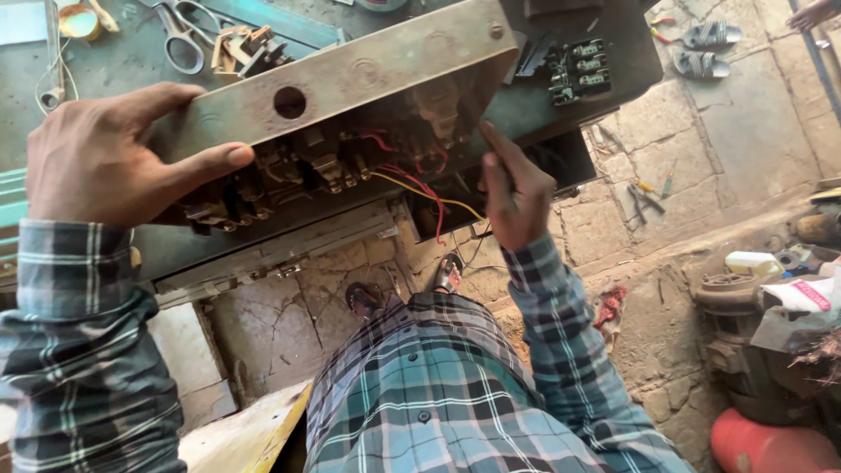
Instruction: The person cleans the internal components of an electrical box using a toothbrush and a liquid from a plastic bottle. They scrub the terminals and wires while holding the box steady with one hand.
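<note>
From the head camera, looking down, the person's left hand [96, 158] grips the left end of an old metal box [350, 79], fingers curled over its top edge and the thumb pressed flat along the front lip. The box sits tipped up on the edge of a workbench [105, 61], its open side turned toward the person, so the switchgear [289, 171] inside shows: dark, dusty contact blocks in a row, with red and yellow wires [420, 188] looping out of them. The right hand [512, 188] reaches up into the right part of that opening, fingers held close together and straight, tips against the inner parts; whether it pinches anything I cannot tell, as the fingertips are lost in shadow. A round hole [290, 102] is punched in the box's face, just right of the left hand. Behind the box on the bench lie scissors [182, 35], and further right a black terminal block [583, 68]. Below, the person's plaid shirt [420, 394] and sandalled feet [403, 289] stand on a cracked stone floor [701, 131]. Pliers [644, 197] lie on the floor to the right, and a rusty motor [745, 350] stands at the far right.
</note>
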